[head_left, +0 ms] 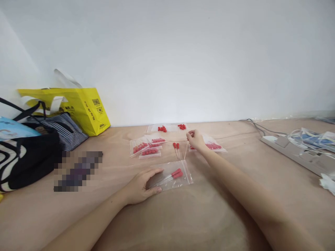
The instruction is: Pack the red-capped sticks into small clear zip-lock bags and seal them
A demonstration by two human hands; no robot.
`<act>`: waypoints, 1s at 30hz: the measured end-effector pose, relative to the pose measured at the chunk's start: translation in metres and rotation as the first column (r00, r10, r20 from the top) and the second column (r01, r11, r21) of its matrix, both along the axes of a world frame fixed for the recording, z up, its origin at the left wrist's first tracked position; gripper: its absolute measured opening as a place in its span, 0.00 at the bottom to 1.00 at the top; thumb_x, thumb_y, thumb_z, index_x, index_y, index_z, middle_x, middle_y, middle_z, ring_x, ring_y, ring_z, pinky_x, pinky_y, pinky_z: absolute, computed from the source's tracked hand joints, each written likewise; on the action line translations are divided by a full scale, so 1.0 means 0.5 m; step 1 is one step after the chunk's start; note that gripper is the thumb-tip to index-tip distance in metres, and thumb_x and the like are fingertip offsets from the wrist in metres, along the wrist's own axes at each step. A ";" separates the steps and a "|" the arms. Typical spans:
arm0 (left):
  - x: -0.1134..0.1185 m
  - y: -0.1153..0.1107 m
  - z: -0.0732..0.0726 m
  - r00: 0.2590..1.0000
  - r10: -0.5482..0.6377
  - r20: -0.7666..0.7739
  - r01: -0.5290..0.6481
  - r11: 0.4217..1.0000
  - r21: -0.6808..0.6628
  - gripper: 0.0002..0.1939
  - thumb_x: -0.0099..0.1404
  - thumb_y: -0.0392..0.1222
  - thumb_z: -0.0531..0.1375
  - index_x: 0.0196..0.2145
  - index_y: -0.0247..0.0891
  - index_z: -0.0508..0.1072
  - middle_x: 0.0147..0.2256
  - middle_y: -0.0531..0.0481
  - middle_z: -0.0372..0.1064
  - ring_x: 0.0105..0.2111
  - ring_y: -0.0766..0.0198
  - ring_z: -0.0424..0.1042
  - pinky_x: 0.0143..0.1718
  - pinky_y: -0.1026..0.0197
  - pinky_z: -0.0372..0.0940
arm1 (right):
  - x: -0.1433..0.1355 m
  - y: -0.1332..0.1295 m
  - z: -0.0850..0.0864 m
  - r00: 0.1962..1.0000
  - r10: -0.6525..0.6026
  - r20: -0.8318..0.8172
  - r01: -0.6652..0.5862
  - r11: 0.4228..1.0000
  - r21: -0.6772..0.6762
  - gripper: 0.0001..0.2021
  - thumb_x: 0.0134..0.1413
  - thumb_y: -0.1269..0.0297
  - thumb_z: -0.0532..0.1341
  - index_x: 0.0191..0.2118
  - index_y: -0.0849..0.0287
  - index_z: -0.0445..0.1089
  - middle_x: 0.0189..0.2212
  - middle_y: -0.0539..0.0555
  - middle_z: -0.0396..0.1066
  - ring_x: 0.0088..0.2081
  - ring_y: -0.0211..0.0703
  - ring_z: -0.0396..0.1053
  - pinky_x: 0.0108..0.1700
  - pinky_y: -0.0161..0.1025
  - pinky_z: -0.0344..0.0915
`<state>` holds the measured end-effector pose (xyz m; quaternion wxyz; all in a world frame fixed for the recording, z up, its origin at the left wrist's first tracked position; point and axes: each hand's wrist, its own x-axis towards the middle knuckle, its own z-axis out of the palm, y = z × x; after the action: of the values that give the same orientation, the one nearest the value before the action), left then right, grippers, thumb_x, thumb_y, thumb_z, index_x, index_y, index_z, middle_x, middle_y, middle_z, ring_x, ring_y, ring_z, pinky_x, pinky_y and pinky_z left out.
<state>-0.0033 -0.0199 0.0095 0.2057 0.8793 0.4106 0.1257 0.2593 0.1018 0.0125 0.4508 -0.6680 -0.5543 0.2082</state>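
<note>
2 hands split the work: left hand (141, 186) lay flat, pinning the clear bag (174, 176); beyond it, right hand (195, 140) pinched a dropper (186, 150).

We see bright, even light, faint shadows, a pixelated patch (77, 170) at left, and wide-angle stretching at edges.
</note>
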 end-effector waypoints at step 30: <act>0.023 0.002 0.008 1.000 0.004 0.014 -0.005 0.999 0.032 0.30 0.57 0.52 0.57 0.54 0.40 0.56 0.56 0.45 0.54 0.54 0.53 0.56 0.53 0.52 0.54 | -0.011 -0.212 -0.051 0.566 0.211 -0.797 -0.403 0.914 -0.045 0.12 0.37 0.61 0.66 0.24 0.61 0.63 0.18 0.47 0.65 0.18 0.29 0.63 0.19 0.26 0.61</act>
<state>0.0083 -0.0188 0.0137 0.1943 0.8807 0.4092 0.1387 0.2538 -0.0042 -0.0130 0.5243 -0.4500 -0.3855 0.6115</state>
